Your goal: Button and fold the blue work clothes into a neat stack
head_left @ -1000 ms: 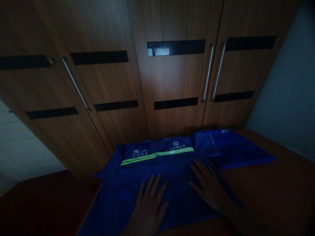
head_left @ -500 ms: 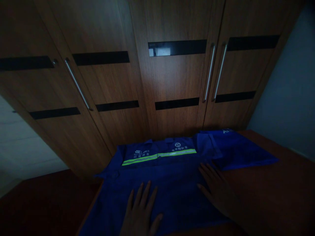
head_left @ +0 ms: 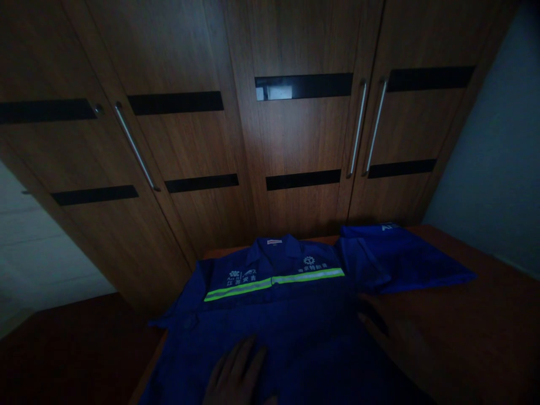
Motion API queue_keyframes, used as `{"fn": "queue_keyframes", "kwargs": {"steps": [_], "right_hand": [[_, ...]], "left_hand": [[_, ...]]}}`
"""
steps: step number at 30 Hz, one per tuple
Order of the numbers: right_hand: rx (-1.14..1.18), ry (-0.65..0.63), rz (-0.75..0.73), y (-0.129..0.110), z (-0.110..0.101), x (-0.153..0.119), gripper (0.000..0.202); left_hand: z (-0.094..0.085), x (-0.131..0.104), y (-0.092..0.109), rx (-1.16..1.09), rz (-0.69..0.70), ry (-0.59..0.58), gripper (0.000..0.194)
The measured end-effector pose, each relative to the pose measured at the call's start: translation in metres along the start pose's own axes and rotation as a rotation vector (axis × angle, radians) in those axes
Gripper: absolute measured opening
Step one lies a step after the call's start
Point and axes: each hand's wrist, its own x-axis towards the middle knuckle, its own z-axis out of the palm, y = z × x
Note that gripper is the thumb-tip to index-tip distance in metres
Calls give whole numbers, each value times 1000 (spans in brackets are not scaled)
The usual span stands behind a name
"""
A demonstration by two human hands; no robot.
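Observation:
A dark blue work jacket [head_left: 253, 315] lies spread out front up, with its collar at the far side. A yellow-green and silver reflective stripe [head_left: 310, 275] crosses the chest below white printed logos. On the lower front of the jacket rests my left hand [head_left: 236, 371], open, its fingers stretched out and the palm partly cut off by the frame's bottom. My right hand [head_left: 392, 334] is at the jacket's right side, below the sleeve. Darkness and blur hide how its fingers are set, though a gap shows beside the thumb.
Another folded blue garment [head_left: 409, 259] with white lettering lies to the right, by the jacket's sleeve. Both lie on a reddish-brown surface [head_left: 468, 320]. Behind stands a tall wooden wardrobe [head_left: 301, 135] with closed doors and long metal handles. A pale wall [head_left: 485, 185] rises at the right.
The jacket's chest has shifted slightly toward me, and its collar now shows fully with a white label. Both hands have drawn back toward me; the right also moved a little to the right.

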Motion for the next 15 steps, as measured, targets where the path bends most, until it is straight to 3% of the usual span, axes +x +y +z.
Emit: {"fn": "queue_keyframes", "kwargs": {"steps": [4, 6, 11, 15], "right_hand": [[176, 154, 168, 33, -25, 59, 50], [238, 145, 293, 55, -32, 91, 58], [587, 74, 697, 78, -36, 138, 75], [826, -76, 780, 66, -36, 147, 55]], "left_hand": [[-36, 22, -14, -84, -125, 10, 48], [-44, 34, -18, -86, -144, 26, 48], [-35, 58, -19, -43, -101, -4, 51], [-20, 61, -15, -20, -67, -39, 53]]}}
